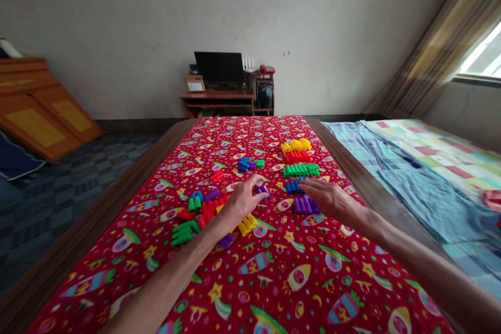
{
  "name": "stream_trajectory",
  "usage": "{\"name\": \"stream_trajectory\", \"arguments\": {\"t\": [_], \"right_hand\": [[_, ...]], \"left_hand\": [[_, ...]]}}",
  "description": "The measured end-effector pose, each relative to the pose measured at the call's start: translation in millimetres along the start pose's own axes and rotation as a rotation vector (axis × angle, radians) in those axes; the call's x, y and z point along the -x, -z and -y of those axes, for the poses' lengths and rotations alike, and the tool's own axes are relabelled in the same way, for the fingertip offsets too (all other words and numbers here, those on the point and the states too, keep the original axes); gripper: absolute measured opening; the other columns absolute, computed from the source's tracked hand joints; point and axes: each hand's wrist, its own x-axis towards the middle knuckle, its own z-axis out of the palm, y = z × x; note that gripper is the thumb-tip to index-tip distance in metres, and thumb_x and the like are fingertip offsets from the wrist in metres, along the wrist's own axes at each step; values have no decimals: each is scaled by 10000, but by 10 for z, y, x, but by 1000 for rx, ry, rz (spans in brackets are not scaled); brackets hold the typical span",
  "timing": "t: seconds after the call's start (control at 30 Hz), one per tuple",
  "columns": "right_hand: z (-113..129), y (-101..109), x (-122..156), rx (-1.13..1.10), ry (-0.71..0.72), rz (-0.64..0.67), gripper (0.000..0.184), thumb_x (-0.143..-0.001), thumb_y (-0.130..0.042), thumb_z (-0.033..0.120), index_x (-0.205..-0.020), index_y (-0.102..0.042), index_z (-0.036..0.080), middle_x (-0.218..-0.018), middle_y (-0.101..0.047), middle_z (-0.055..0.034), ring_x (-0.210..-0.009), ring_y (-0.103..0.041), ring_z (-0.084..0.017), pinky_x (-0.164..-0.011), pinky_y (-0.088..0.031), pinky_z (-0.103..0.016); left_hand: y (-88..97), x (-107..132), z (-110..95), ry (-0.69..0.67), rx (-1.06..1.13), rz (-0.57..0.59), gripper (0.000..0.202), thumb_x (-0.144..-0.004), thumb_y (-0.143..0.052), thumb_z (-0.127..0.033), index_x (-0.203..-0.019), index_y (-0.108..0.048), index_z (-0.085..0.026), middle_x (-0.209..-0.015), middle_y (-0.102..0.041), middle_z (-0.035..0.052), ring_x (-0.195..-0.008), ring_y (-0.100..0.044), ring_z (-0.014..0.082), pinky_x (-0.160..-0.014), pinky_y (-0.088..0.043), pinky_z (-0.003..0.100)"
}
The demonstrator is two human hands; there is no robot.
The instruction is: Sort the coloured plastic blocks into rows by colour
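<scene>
My left hand [243,199] pinches a purple plastic tube [263,191] between thumb and fingers, above the middle of the cloth. To its lower left lies a mixed pile of similar tubes, among them green tubes [183,233], red tubes [207,212] and yellow tubes [248,224]. My right hand [331,198] is stretched out flat, its fingertips at a row of blue tubes [293,186] and partly covering it. Just below those fingers sits a row of purple tubes [304,205]. Whether the fingertips touch the blue row, I cannot tell.
Beyond the blue row lie rows of green tubes [299,169], red tubes [297,157] and yellow tubes [296,145]. A small mixed group of blue tubes [244,164] and others lies further back. A red patterned cloth [274,282] covers the table. A bed [430,167] stands right.
</scene>
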Motion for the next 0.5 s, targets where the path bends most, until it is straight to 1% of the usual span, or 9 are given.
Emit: {"name": "stream_trajectory", "arguments": {"t": [0.07, 0.13, 0.23, 0.3, 0.37, 0.43, 0.5], "right_hand": [[72, -22, 204, 59, -17, 4, 401, -921, -379, 48, -1266, -577, 94, -1218, -659, -184, -1140, -633, -242, -926, -561, -405], [116, -80, 337, 88, -38, 18, 425, -894, -392, 25, -1270, -582, 87, -1231, -655, -185, -1158, -624, -251, -925, -568, -396], [131, -176, 425, 110, -48, 28, 435, -865, -411, 5, -1255, -592, 73, -1224, -657, -191, -1171, -616, -264, -925, -571, -394], [122, -219, 445, 124, -71, 40, 433, -868, -419, 8, -1260, -588, 84, -1228, -655, -187, -1188, -603, -264, -928, -569, -401], [113, -240, 463, 120, -90, 63, 426, -881, -432, 25, -1270, -582, 107, -1234, -654, -177, -1201, -595, -260, -922, -573, -397], [110, -242, 487, 112, -88, 83, 415, -890, -443, 37, -1275, -578, 110, -1239, -651, -179, -1198, -597, -260, -917, -575, -390], [116, -229, 510, 116, -71, 84, 398, -900, -444, 49, -1271, -575, 100, -1244, -647, -185, -1182, -608, -260, -919, -574, -393]], "left_hand": [[-135, 42, -89, -22, 31, 85, 265, -767, -725, -197, -1023, -658, -203, -927, -747, 28, -820, -705, 179, -717, -551, 257], [-255, 52, -168, -63, 27, 154, 211, -782, -710, -187, -991, -692, -203, -945, -752, 31, -858, -706, 182, -773, -551, 263], [-399, 18, -265, -109, 4, 214, 139, -794, -702, -176, -927, -735, -198, -957, -749, 42, -896, -700, 192, -830, -541, 276], [-471, -10, -306, -135, -15, 237, 112, -805, -696, -173, -902, -749, -190, -943, -739, 53, -909, -692, 199, -854, -536, 287], [-518, -20, -318, -152, -30, 242, 120, -840, -664, -187, -924, -749, -176, -965, -718, 70, -941, -680, 206, -886, -528, 305], [-540, -7, -300, -161, -40, 233, 180, -875, -628, -209, -1016, -730, -166, -1039, -685, 87, -975, -666, 209, -901, -525, 321], [-540, 15, -261, -171, -56, 235, 260, -867, -646, -231, -1116, -691, -173, -1097, -647, 90, -985, -658, 211, -881, -536, 325]]}}
